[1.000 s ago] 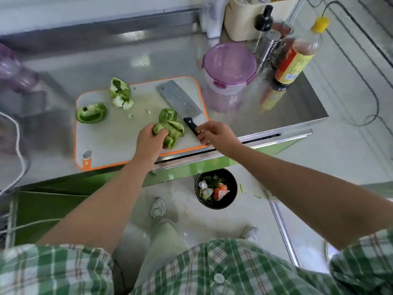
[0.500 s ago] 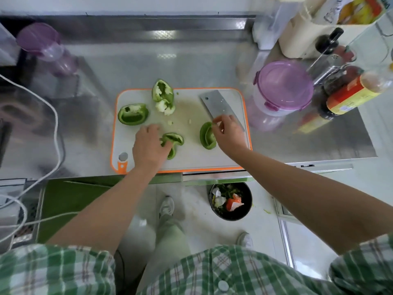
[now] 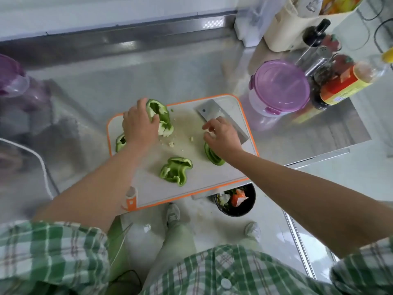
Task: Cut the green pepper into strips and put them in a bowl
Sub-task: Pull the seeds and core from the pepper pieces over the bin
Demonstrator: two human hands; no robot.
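A white cutting board with an orange rim (image 3: 191, 184) lies on the steel counter. My left hand (image 3: 139, 124) grips the seedy green pepper core piece (image 3: 161, 116) at the board's far edge. A second pepper piece (image 3: 120, 142) peeks out beside my left wrist. A flattened piece (image 3: 176, 170) lies in the board's middle, and another (image 3: 213, 156) sits partly under my right wrist. My right hand (image 3: 222, 137) hovers with curled fingers over the near end of the cleaver (image 3: 212, 112), hiding its handle; whether it holds anything is unclear. Loose seeds dot the board.
A purple-lidded clear container (image 3: 280, 86) stands right of the board, with sauce bottles (image 3: 344, 84) and shakers behind it. A purple jug (image 3: 12, 79) is at the far left, with a white cable (image 3: 42, 165) below it. A black bowl of scraps (image 3: 236, 202) sits on the floor.
My left hand let go of the middle pepper piece and moved to the far edge, taking hold of the core piece. My right hand shifted slightly off the right pepper piece toward the cleaver.
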